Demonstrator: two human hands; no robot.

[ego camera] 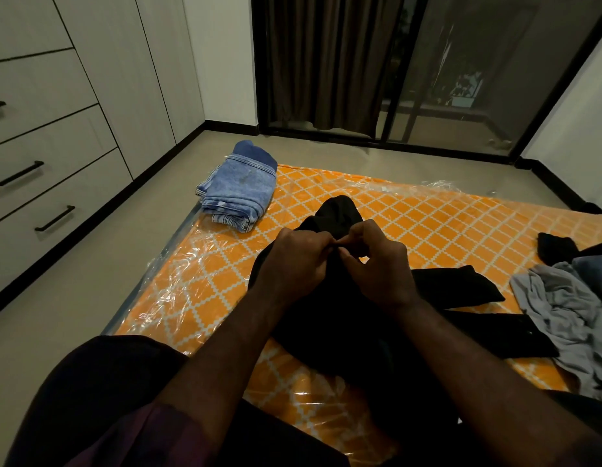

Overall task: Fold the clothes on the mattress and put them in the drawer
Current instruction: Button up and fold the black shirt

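Observation:
A black garment [340, 214] is lifted over the orange patterned mattress [427, 217], which is wrapped in clear plastic. My left hand [296, 261] and my right hand [377, 261] meet at its top edge, each pinching the black cloth between curled fingers. The rest of the garment spreads down toward my lap and out to the right [461, 284]. A folded stack of blue denim clothes [239, 190] lies at the mattress's far left corner. Loose grey clothing [562, 305] is heaped at the right edge. Closed white drawers [33, 176] with black handles stand at the left.
Beige floor runs between the mattress and the drawer unit [100, 264]. A dark curtain [326, 62] and a glass sliding door [478, 79] fill the far wall. Another dark piece of clothing [555, 247] lies by the grey heap. My dark-clad knee [107, 382] is at the lower left.

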